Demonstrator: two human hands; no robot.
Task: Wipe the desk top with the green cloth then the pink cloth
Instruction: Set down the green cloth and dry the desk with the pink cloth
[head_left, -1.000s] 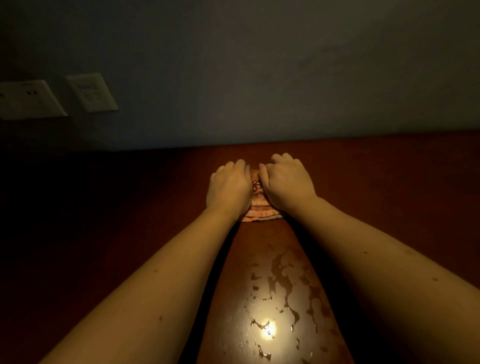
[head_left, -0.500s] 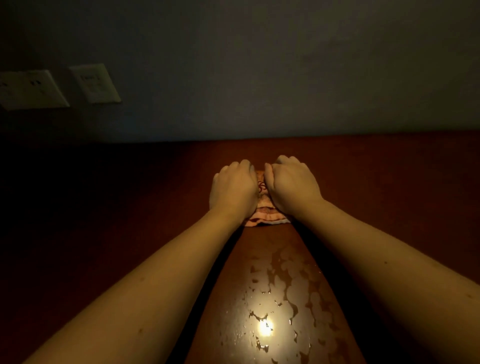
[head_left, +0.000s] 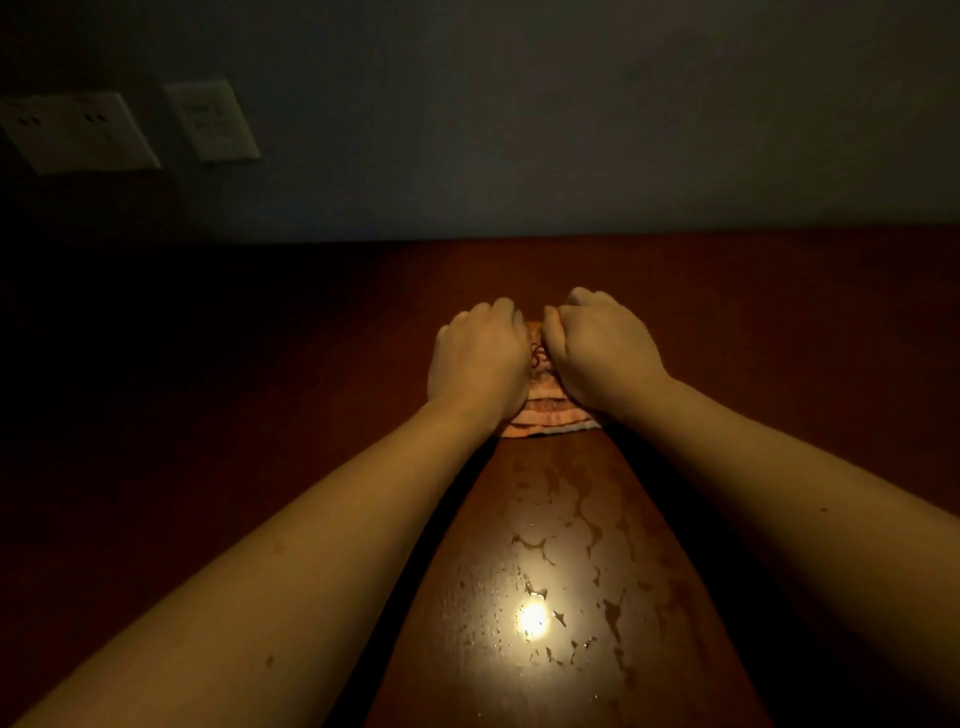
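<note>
— Desk top (head_left: 779, 322), near zone: what is it showing?

— A lamp reflection (head_left: 532, 618) is glaring off the reddish-brown surface. A broken water film (head_left: 571, 519) is lying between the two bare forearms, beading and streaking up toward the cloth. This strip is not yet reading as dry.

— Where is the pink cloth (head_left: 550, 418) sitting, and how are the hands holding it?

— It is lying folded flat on the desk top, just beyond the film's far end. The left hand (head_left: 480, 358) and right hand (head_left: 602, 353) are bearing down on it side by side, nearly touching. Each is curling its fingers down over the cloth's far part and clamping it. Only the near folds and a narrow patterned strip between the hands are showing.

— What is changing against a second ago?

— The bare band of desk between the knuckles and the back edge is widening, and the gap between the cloth's near fold and the film is closing. The view is also tilting, with the wall sockets (head_left: 78, 132) sliding upward, so part of this is camera motion. Judgement: the hands are drawing the cloth back toward the person, into the wet strip.

— Meaning for the task?

— The green cloth is not appearing in view. The pink pass is running, probably as the second stage, with the wet strip still waiting.
</note>
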